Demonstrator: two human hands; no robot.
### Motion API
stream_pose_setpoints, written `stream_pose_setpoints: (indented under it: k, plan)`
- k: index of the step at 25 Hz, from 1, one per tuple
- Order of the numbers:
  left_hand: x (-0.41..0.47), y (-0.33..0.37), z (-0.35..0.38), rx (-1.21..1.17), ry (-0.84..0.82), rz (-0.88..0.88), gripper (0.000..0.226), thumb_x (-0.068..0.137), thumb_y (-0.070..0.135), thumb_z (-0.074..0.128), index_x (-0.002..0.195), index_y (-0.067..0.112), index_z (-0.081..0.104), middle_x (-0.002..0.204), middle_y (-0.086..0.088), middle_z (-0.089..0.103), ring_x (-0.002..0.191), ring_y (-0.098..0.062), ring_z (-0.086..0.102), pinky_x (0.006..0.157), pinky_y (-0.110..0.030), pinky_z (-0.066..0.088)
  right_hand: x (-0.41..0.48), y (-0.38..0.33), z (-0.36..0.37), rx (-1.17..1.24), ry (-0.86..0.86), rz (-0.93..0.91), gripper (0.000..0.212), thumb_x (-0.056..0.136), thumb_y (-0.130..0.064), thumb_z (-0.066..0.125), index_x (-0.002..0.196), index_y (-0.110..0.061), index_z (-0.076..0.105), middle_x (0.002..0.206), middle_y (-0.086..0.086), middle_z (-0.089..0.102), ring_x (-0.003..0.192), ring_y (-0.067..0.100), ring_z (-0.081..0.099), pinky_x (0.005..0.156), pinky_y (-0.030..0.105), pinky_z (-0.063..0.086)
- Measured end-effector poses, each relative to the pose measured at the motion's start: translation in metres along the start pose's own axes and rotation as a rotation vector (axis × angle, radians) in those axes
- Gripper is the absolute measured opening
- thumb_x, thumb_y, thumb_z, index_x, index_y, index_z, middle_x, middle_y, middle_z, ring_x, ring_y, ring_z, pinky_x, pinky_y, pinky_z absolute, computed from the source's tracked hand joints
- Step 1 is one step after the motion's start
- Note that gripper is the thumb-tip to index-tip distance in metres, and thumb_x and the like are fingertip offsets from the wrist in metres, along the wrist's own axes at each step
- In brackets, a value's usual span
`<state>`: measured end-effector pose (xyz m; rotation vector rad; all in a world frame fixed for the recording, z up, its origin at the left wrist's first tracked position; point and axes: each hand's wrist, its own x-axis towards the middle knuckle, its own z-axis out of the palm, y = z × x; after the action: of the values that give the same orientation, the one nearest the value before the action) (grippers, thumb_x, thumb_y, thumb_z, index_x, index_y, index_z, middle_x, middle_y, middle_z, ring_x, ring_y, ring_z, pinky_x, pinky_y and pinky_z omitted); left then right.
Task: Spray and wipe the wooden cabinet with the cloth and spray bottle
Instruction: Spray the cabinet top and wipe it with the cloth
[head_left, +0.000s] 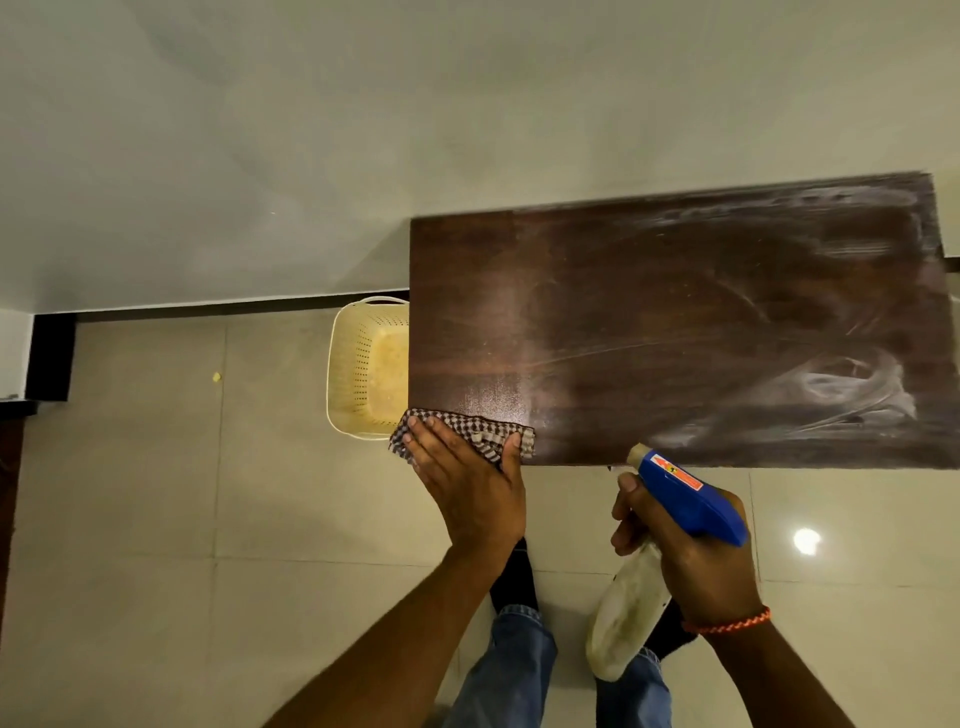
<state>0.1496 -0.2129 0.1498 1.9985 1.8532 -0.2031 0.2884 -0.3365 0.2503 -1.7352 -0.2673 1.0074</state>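
One cabinet (675, 332), one cloth (467, 428), one spray bottle (670, 519).

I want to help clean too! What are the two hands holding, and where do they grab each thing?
The right hand grips the spray bottle around its neck, under the blue trigger head. The left hand presses the checked cloth flat on the cabinet's near corner.

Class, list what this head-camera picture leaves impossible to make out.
1. Cabinet front and sides: head view shows only its top.
2. Basket right part: hidden under the cabinet edge.
3. Spray bottle label: too small to read.
4. Cloth middle: covered by the left hand.
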Motion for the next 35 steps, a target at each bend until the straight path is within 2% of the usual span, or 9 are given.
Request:
stream_pose_setpoints:
  k: [3, 6, 9, 14, 18, 21, 27, 31, 35]
  plan:
    - [0.023, 0.019, -0.004, -0.017, 0.040, 0.017, 0.108, 0.093, 0.074, 0.038, 0.159, -0.006, 0.008, 0.167, -0.028, 0.005, 0.154, -0.044, 0.007, 0.125, -0.054, 0.012, -0.002, 0.015, 0.001, -0.004, 0.003, 0.052, 0.028, 0.081, -0.030, 0.067, 0.088, -0.003, 0.072, 0.068, 0.014, 0.071, 0.053, 0.033, 0.067, 0.056, 0.039, 0.058]
    - [0.068, 0.063, -0.017, -0.027, -0.024, 0.012, 0.110, 0.094, 0.072, 0.040, 0.159, -0.005, -0.006, 0.166, -0.027, -0.011, 0.155, -0.042, -0.009, 0.126, -0.049, -0.004, 0.004, 0.024, 0.000, 0.000, -0.003, 0.061, 0.035, 0.082, -0.026, 0.067, 0.101, 0.003, 0.071, 0.070, 0.014, 0.071, 0.053, 0.033, 0.067, 0.055, 0.037, 0.058]
    - [0.124, 0.125, -0.029, -0.049, -0.064, -0.022, 0.110, 0.096, 0.074, 0.033, 0.156, -0.003, -0.017, 0.164, -0.025, -0.024, 0.153, -0.040, -0.021, 0.123, -0.045, -0.013, 0.019, 0.024, -0.009, 0.013, -0.001, 0.043, 0.028, 0.082, -0.030, 0.068, 0.089, -0.003, 0.072, 0.069, 0.014, 0.071, 0.053, 0.033, 0.068, 0.056, 0.041, 0.058]
    - [0.202, 0.192, -0.057, -0.070, -0.116, -0.181, 0.114, 0.094, 0.076, 0.033, 0.155, -0.004, -0.020, 0.165, -0.023, -0.025, 0.153, -0.037, -0.024, 0.124, -0.046, -0.013, 0.018, 0.022, -0.022, 0.039, -0.020, 0.121, 0.066, 0.060, -0.075, 0.073, 0.077, -0.011, 0.071, 0.067, 0.015, 0.072, 0.053, 0.030, 0.068, 0.058, 0.036, 0.060]
    - [0.200, 0.191, -0.063, -0.047, -0.121, -0.140, 0.114, 0.094, 0.078, 0.030, 0.155, -0.003, -0.022, 0.164, -0.021, -0.028, 0.152, -0.035, -0.026, 0.122, -0.044, -0.016, 0.021, 0.016, -0.043, -0.032, -0.047, 0.081, 0.076, 0.056, -0.083, 0.069, 0.076, -0.010, 0.070, 0.065, 0.016, 0.071, 0.052, 0.030, 0.068, 0.060, 0.044, 0.060]
    - [0.169, 0.157, -0.054, 0.011, -0.081, -0.050, 0.110, 0.095, 0.076, 0.026, 0.155, -0.002, -0.021, 0.164, -0.023, -0.026, 0.153, -0.036, -0.023, 0.122, -0.043, -0.015, 0.014, 0.009, -0.053, -0.052, -0.062, 0.050, 0.071, 0.064, -0.078, 0.068, 0.076, -0.008, 0.070, 0.062, 0.015, 0.071, 0.052, 0.030, 0.068, 0.059, 0.039, 0.061]
    - [0.061, 0.076, -0.016, 0.015, -0.063, -0.056, 0.114, 0.089, 0.080, 0.025, 0.159, -0.003, -0.010, 0.167, -0.026, -0.012, 0.155, -0.040, -0.010, 0.125, -0.045, -0.006, -0.005, -0.001, -0.058, -0.060, -0.073, 0.005, 0.026, 0.081, -0.031, 0.069, 0.076, -0.006, 0.071, 0.064, 0.014, 0.071, 0.050, 0.031, 0.067, 0.056, 0.045, 0.060]
    - [0.007, 0.048, 0.006, 0.042, -0.055, -0.064, 0.116, 0.084, 0.082, 0.021, 0.159, -0.005, 0.004, 0.166, -0.029, 0.005, 0.154, -0.045, 0.007, 0.125, -0.049, 0.008, -0.014, -0.001, -0.062, -0.024, -0.091, 0.007, 0.026, 0.081, -0.029, 0.067, 0.075, -0.004, 0.070, 0.066, 0.012, 0.071, 0.050, 0.028, 0.067, 0.052, 0.032, 0.059]
    - [0.013, 0.056, 0.003, 0.028, -0.035, -0.108, 0.116, 0.085, 0.080, 0.027, 0.159, -0.006, 0.002, 0.166, -0.030, 0.002, 0.155, -0.044, 0.003, 0.125, -0.050, 0.006, -0.013, 0.004, -0.065, -0.006, -0.104, 0.029, 0.029, 0.081, -0.029, 0.068, 0.075, -0.001, 0.070, 0.065, 0.012, 0.071, 0.050, 0.026, 0.067, 0.052, 0.028, 0.057]
